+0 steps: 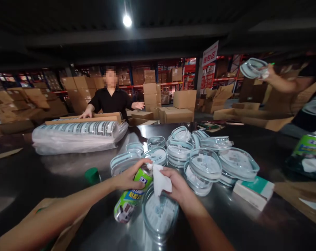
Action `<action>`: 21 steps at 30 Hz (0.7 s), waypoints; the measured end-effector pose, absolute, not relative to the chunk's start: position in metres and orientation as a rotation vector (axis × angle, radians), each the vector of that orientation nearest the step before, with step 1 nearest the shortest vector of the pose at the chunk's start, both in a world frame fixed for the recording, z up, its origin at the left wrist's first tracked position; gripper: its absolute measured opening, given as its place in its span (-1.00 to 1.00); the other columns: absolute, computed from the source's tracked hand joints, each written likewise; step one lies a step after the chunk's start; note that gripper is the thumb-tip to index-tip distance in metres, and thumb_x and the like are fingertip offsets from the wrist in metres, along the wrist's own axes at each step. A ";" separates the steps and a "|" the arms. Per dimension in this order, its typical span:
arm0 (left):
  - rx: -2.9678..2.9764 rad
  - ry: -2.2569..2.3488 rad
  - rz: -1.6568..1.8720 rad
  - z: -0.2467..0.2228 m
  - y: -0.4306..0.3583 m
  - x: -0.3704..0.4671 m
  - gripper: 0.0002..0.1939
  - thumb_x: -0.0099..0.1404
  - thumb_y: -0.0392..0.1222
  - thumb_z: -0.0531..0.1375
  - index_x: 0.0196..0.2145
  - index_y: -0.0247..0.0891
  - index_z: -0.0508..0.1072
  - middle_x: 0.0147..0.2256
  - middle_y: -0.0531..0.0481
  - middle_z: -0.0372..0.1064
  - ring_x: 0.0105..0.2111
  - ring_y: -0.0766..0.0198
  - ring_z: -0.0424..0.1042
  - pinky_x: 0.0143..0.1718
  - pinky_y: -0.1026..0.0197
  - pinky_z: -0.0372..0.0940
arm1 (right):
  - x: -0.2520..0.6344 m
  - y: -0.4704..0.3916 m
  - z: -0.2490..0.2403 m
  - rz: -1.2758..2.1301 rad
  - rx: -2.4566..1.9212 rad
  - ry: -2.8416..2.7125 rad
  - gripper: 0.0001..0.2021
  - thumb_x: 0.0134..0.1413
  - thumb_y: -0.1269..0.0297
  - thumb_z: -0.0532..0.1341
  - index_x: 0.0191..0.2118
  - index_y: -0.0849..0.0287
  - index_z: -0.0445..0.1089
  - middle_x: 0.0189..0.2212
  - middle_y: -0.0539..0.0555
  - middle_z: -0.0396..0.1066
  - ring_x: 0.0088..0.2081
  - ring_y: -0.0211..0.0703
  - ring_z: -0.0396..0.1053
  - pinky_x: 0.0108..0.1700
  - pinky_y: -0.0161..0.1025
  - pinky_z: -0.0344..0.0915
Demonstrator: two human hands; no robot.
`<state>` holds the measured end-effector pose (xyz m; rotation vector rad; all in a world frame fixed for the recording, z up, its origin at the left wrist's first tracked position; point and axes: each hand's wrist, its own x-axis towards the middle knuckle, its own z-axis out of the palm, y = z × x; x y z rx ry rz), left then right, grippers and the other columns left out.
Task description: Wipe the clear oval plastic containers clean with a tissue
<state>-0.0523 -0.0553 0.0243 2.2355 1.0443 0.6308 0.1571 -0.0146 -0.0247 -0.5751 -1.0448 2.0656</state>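
Observation:
My left hand is wrapped round a green spray can, tilted, with a finger on its white nozzle. In my right hand is a white tissue, pinched right beside the nozzle. Below the tissue, near the table's front, sits a clear round container with a pale blue rim and a printed label. Several more such containers are stacked and scattered just beyond my hands. A green cap lies left of the can.
Across the dark shiny table, a person in black stands by a plastic-wrapped row of containers. At right, another person's hand holds up a container. A small white-and-teal box and another spray can stand on the right.

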 end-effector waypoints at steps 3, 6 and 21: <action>2.154 1.005 0.595 0.025 -0.057 -0.054 -0.26 0.16 -0.01 0.17 0.20 -0.08 -0.11 0.03 -0.09 0.28 -0.07 0.08 0.40 -0.11 0.07 0.33 | 0.153 -0.011 -0.028 2.063 -0.558 -1.015 -0.76 0.24 0.18 0.19 -0.11 0.24 0.35 -0.28 0.02 0.39 -0.40 -0.32 0.35 -0.39 -0.31 0.37; 2.112 0.984 0.553 0.026 -0.058 -0.055 -0.28 0.19 0.02 0.12 0.20 -0.06 -0.16 -0.03 -0.08 0.31 -0.15 0.10 0.44 -0.18 0.09 0.35 | 0.149 -0.007 -0.031 2.061 -0.551 -0.991 -0.77 0.24 0.18 0.19 -0.11 0.24 0.36 -0.27 0.02 0.39 -0.39 -0.31 0.36 -0.38 -0.30 0.37; 2.589 1.309 0.375 0.042 -0.058 -0.032 -0.35 0.00 -0.24 0.21 0.08 -0.15 0.17 -0.04 -0.04 0.40 -0.09 0.06 0.39 -0.07 0.10 0.27 | 0.147 0.004 -0.045 2.112 -0.604 -0.977 -0.75 0.24 0.15 0.18 -0.13 0.24 0.36 -0.29 0.02 0.39 -0.38 -0.30 0.37 -0.36 -0.28 0.38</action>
